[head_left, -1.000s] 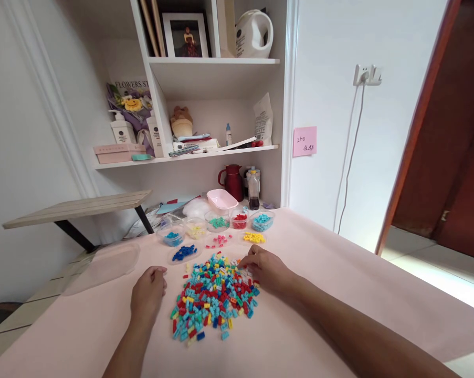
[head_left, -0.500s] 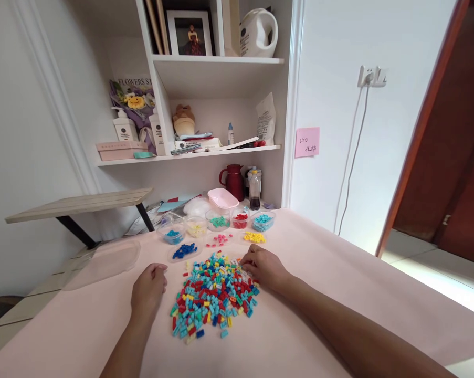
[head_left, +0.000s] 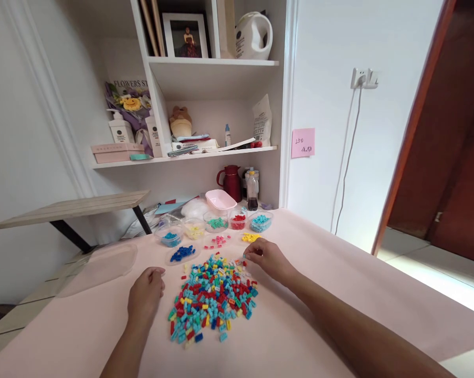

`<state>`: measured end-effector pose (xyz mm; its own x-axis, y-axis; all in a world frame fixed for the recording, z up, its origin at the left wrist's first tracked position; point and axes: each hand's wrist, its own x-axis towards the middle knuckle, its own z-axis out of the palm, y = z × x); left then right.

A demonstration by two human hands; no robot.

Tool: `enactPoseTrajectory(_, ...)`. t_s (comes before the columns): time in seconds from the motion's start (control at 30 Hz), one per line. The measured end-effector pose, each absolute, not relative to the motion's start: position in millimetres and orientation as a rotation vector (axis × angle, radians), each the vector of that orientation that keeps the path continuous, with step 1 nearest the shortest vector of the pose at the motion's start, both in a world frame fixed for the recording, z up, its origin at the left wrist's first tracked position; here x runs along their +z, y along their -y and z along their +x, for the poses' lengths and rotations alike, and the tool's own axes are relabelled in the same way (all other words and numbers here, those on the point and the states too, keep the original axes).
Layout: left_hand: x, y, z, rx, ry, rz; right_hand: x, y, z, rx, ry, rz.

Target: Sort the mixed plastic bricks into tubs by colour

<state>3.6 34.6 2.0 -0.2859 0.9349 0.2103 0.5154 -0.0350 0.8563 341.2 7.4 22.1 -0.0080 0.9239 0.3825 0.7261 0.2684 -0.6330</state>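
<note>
A mixed heap of small plastic building bricks (head_left: 211, 299) in many colours lies in the middle of the table. My right hand (head_left: 270, 260) is at the heap's upper right edge, thumb and index finger pinched on a tiny light-blue building brick (head_left: 244, 256), partly covered by the fingertips. To the left of the heap my left hand (head_left: 146, 289) rests on the table with its fingers curled in; no object shows in it. Just behind the right hand are yellow bricks (head_left: 250, 238). Dark blue bricks (head_left: 182, 253) lie in a shallow clear tray, and pink bricks (head_left: 217, 242) sit in a loose group.
Behind stand clear tubs with blue (head_left: 170, 239), pale yellow (head_left: 195, 232), green (head_left: 217, 223), red (head_left: 238, 221) and turquoise bricks (head_left: 261, 222). Farther back are a pink basin (head_left: 221, 199), a red jug (head_left: 232, 182) and a bottle (head_left: 252, 191). A clear lid (head_left: 98, 268) lies left.
My right hand has lifted slightly and drawn back to the right from the heap's edge, fingertips pinched. The left hand keeps its place. The whole view has shifted a little.
</note>
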Motion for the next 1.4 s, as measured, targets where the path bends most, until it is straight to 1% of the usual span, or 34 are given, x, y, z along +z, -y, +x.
enactPoseTrajectory(0.17,3.0,-33.2,5.4,1.291,-1.802,1.52,28.8,-3.9,358.0,0.297,1.766,-1.713)
enactPoseTrajectory(0.5,8.1,-33.6,4.7,1.242,-1.85,1.544,26.3,-3.7,371.6,0.458,1.823,-1.797)
enactPoseTrajectory(0.9,1.4,-37.5,1.4,1.239,-1.83,1.549,12.8,-7.7,371.6,0.667,1.882,-1.639)
enactPoseTrajectory(1.4,10.5,-27.9,3.5,1.22,-1.828,1.508,5.9,-11.7,387.1,1.072,1.473,-1.221)
